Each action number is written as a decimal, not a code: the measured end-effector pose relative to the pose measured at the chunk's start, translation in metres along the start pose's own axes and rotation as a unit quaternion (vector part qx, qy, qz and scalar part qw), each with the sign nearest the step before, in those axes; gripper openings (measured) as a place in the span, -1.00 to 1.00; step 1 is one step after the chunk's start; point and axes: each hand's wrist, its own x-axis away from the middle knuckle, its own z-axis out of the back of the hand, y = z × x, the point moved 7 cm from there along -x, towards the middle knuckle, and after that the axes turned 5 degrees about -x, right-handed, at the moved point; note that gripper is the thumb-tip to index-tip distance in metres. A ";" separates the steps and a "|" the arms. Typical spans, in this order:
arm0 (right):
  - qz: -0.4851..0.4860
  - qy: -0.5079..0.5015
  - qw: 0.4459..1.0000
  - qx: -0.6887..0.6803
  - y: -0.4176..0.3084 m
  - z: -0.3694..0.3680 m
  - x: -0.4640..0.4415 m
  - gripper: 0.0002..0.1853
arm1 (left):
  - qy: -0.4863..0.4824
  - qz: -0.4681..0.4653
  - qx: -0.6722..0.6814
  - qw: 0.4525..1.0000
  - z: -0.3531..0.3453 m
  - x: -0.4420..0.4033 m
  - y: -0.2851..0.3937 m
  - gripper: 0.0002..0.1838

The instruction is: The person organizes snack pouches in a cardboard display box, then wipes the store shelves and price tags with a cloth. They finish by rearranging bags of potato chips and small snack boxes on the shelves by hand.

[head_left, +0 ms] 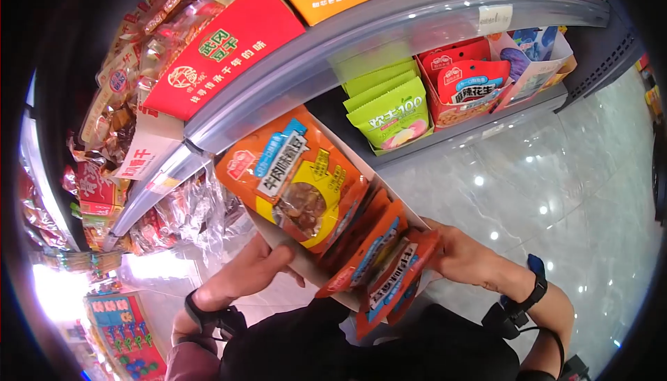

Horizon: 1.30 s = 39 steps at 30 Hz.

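Between my two hands is a long open cardboard display box (297, 252), tilted over the floor and filled with several orange snack packets (379, 256). The largest packet (295, 179), orange and yellow with a clear window, leans at the far end by the shelf. My left hand (257, 266) grips the box's left wall, thumb on the outside. On the other side, my right hand (462, 252) holds the near right end beside the packets, its fingertips partly hidden behind the box. Several packets at the near end stick up above the rim.
A grey shelf edge (389, 40) curves across the top. On the lower shelf stand green packets (392, 106), a box of red peanut packets (472, 89) and a purple box (531, 61). A red carton (226, 51) sits upper left. Shiny tiled floor (514, 193) lies right.
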 end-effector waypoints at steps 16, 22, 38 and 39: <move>0.193 0.004 0.979 0.061 -0.022 -0.017 -0.029 -0.28 | 0.276 -0.182 -0.151 0.932 0.060 -0.020 0.023 -0.59; 0.364 -0.079 0.928 0.010 -0.021 -0.025 -0.086 -0.13 | 0.320 -0.224 -0.031 0.920 0.095 -0.038 0.015 -0.40; 0.055 0.640 0.693 0.328 0.198 0.182 0.144 -0.48 | 0.400 -0.459 -0.640 0.469 0.009 -0.071 0.016 -0.42; 0.051 0.641 0.693 0.325 0.225 0.188 0.152 -0.48 | 0.384 -0.489 -0.632 0.462 0.013 -0.071 0.012 -0.45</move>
